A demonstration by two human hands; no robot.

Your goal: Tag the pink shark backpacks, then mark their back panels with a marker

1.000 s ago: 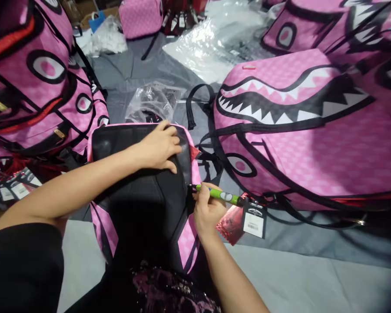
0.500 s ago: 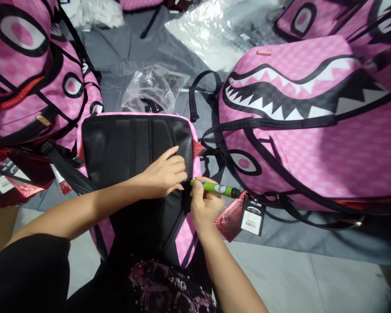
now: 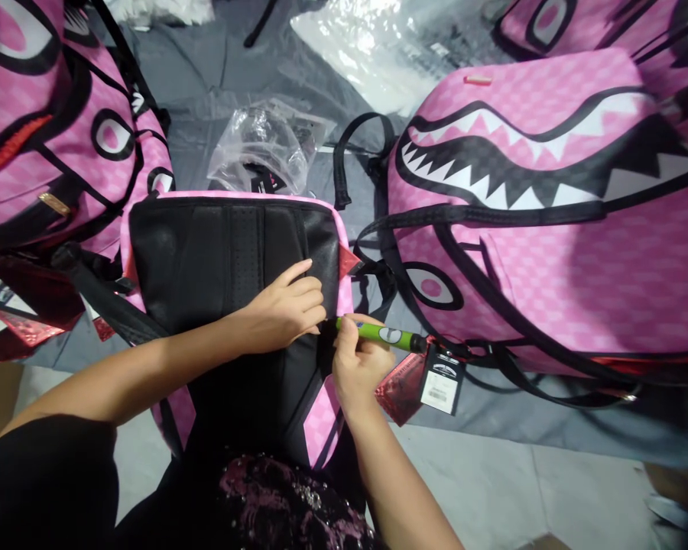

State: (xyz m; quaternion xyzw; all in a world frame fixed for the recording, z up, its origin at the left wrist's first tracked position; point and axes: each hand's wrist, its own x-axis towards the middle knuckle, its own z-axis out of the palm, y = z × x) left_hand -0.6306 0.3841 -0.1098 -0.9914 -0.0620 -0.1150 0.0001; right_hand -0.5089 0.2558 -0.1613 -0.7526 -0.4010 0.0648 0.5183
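Observation:
A backpack with a black back panel and pink edges lies in front of me, its lower end against my lap. My left hand rests on the panel's right half, fingers stretched out. Between the thumb and fingers of my right hand is a green marker pen, held level at the bag's right edge. Its tip points left, close to my left fingertips; I cannot tell whether it touches the bag. A red tag sticks out from the right edge just above.
At right lies a larger pink backpack with a shark-mouth print, straps and hang tags. More pink backpacks crowd the left. Clear plastic wrap lies behind my bag, and a plastic sheet further back on the grey cloth.
The view has shifted slightly, and the bags at the sides sit a little differently in it. Both hands and the marker pen stay nearly in place against the backpack.

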